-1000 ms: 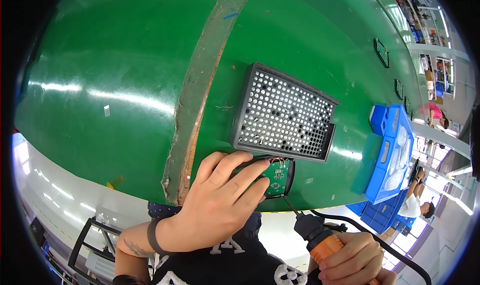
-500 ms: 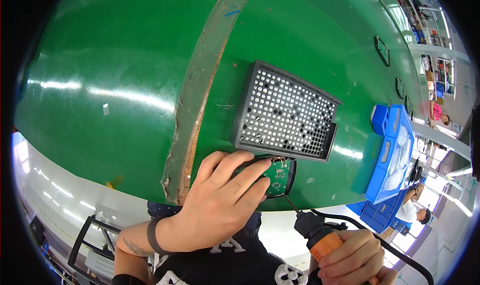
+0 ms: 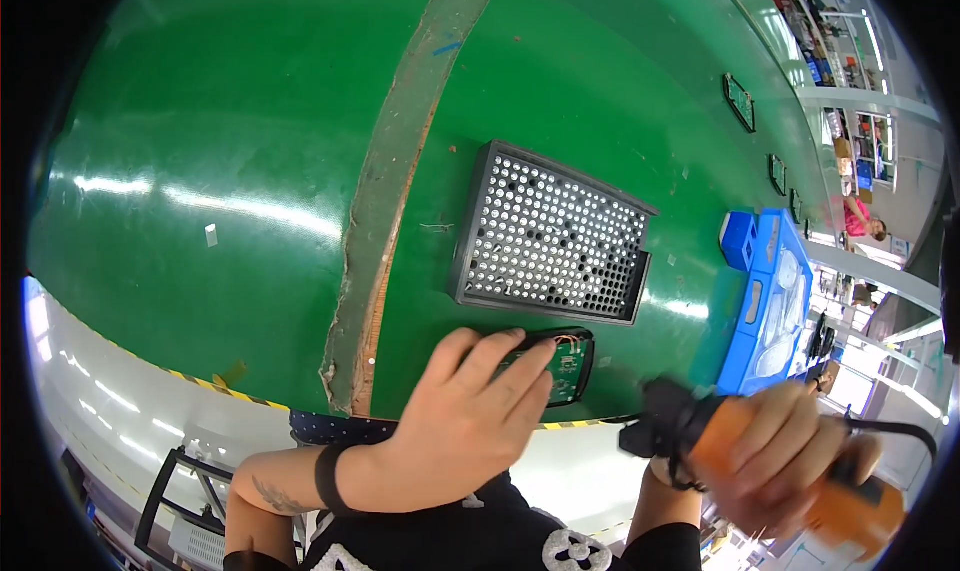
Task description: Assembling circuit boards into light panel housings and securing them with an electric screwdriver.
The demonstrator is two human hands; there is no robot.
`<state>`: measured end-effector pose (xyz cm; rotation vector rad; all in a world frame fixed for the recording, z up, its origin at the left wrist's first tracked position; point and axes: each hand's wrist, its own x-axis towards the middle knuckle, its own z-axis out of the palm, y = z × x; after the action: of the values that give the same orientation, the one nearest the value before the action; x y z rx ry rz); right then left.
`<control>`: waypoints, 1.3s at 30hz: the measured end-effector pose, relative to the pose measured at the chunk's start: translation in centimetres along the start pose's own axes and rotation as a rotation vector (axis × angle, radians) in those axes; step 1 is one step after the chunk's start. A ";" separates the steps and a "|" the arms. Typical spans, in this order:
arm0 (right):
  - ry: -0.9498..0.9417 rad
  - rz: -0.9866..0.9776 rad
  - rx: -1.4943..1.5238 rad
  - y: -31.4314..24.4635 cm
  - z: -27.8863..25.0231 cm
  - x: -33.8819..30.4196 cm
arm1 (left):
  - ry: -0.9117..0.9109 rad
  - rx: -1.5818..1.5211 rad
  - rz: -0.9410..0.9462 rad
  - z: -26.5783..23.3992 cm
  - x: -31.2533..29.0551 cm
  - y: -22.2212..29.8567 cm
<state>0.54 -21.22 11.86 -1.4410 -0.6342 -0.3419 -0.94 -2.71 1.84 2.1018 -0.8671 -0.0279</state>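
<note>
A black-framed device with a green circuit board (image 3: 568,371) and thin wires lies near the table's front edge. My left hand (image 3: 470,401) reaches over its left part, fingers bent down onto the board and frame; the thumb is hidden. Off to the right, beyond the table's front edge, my right hand (image 3: 785,451) is wrapped round an orange and black electric screwdriver (image 3: 725,436). Motion blurs that hand and tool. The screwdriver's black front end points left, apart from the device, and its bit cannot be made out.
Just behind the device sits a black tray (image 3: 470,261) with rows of screws standing in holes. A blue bin (image 3: 757,311) holding clear bags stands at the right. Several circuit boards (image 3: 740,103) lie farther back. A raised strip (image 3: 395,161) crosses the green table (image 3: 250,301).
My right hand has swung the screwdriver right, away from the device. The device, under my left hand, has shifted slightly right and nearer relative to the tray. The view has shifted too.
</note>
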 end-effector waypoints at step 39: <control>0.045 -0.043 0.148 1.6 2.9 -0.6 | 0.159 -0.051 -0.326 -0.9 -0.1 -1.1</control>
<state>0.41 -18.25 10.24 -1.2771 -0.6417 -0.3527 -0.15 -1.55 1.64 2.1437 -0.4196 -0.0531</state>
